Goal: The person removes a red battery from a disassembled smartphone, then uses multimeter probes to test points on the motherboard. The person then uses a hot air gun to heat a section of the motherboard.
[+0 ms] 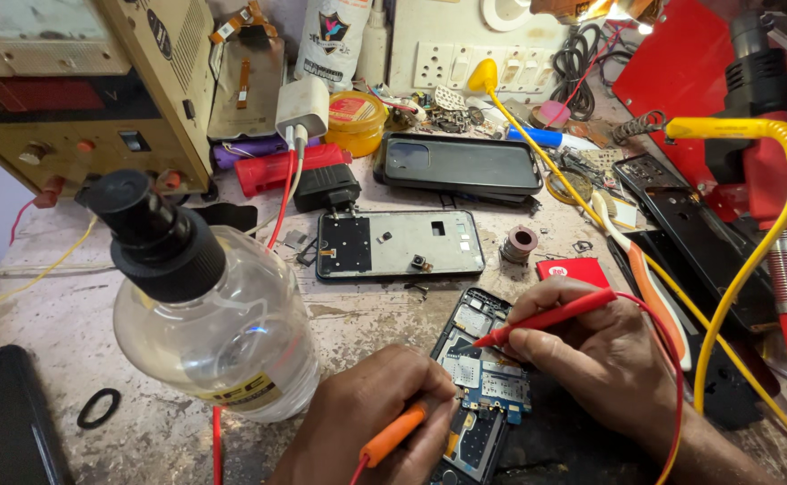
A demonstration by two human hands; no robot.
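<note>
Directly between both hands (492, 395) lies opened phone (481, 377).

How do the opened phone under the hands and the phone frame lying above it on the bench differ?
The opened phone lies lengthwise away from the person; the phone frame lies crosswise. The opened phone shows a blue circuit board with metal shields; the phone frame is mostly bare grey metal. The right hand and left hand hold probes over the opened phone; the phone frame lies untouched. Both have their insides exposed.

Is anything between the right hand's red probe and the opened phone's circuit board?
Nothing visible. The right hand holds the red probe with its tip already on the circuit board of the opened phone. The clear bottle stands off to the left.
</note>
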